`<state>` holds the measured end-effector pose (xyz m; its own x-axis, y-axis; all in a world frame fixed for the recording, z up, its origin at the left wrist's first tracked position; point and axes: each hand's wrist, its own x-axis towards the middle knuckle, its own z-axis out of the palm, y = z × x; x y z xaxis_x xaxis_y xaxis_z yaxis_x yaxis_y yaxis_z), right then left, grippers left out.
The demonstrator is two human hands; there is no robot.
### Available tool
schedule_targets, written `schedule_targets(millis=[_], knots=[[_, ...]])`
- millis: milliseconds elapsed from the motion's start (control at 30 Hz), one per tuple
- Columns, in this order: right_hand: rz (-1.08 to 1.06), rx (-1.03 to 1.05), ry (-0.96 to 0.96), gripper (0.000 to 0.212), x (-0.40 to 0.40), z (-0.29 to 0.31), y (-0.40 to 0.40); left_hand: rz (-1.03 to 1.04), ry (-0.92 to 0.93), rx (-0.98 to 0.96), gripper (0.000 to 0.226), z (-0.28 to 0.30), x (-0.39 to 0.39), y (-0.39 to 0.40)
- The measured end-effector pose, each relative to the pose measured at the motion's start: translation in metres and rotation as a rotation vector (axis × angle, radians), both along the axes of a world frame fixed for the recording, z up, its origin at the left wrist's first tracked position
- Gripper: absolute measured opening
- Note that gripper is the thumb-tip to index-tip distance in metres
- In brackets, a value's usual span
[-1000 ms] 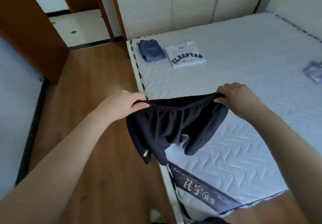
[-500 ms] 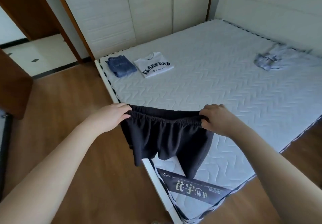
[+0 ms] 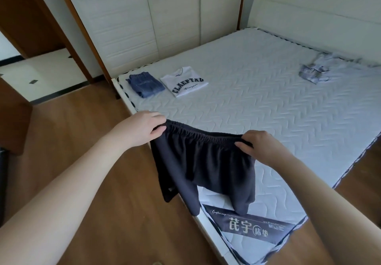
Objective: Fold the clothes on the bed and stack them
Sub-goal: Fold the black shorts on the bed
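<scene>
Black shorts [image 3: 203, 161] held up by waistband over bed [image 3: 257, 103] edge.
L hand [image 3: 144, 127] & R hand [image 3: 260, 147] each pinch a waistband end, grip closed on fabric; legs hang below grip. Folded jeans [image 3: 145, 84] & white tee [image 3: 184, 84] lie beyond L grip, crumpled pale-blue shirt [image 3: 317, 69] well beyond R grip.

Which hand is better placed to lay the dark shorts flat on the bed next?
Right hand: it grips the shorts waistband above the mattress, while the left hand holds its end over the bed's edge.
</scene>
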<state>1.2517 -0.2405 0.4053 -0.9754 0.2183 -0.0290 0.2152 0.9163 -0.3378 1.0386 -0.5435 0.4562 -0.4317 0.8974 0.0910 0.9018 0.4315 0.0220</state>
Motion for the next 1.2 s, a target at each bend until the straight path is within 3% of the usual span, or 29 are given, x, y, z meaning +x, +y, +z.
schedule_targets(millis=[167, 400, 500, 633, 733, 1000, 1200], knots=[[-0.039, 0.001, 0.049, 0.019, -0.049, 0.009, -0.048, 0.016, -0.118, 0.071, 0.033, -0.003, -0.062, -0.062], [-0.029, 0.072, -0.029, 0.027, -0.101, 0.031, -0.102, -0.029, -0.126, 0.233, 0.024, 0.009, -0.119, -0.114], [-0.061, 0.063, -0.041, 0.024, -0.118, 0.034, -0.110, -0.044, -0.113, 0.264, 0.028, 0.012, -0.140, -0.111], [-0.130, 0.074, -0.030, 0.003, -0.143, 0.030, -0.103, -0.071, -0.087, 0.248, 0.030, 0.012, -0.166, -0.087], [-0.163, 0.050, 0.035, 0.012, -0.162, 0.026, -0.089, -0.076, -0.130, 0.239, 0.028, 0.015, -0.194, -0.064], [-0.112, 0.023, 0.141, 0.009, -0.229, 0.035, -0.039, -0.087, -0.182, 0.050, 0.026, 0.043, -0.286, -0.006], [-0.162, -0.011, 0.147, 0.015, -0.264, 0.038, -0.007, -0.102, -0.215, -0.183, 0.041, 0.046, -0.341, 0.041]])
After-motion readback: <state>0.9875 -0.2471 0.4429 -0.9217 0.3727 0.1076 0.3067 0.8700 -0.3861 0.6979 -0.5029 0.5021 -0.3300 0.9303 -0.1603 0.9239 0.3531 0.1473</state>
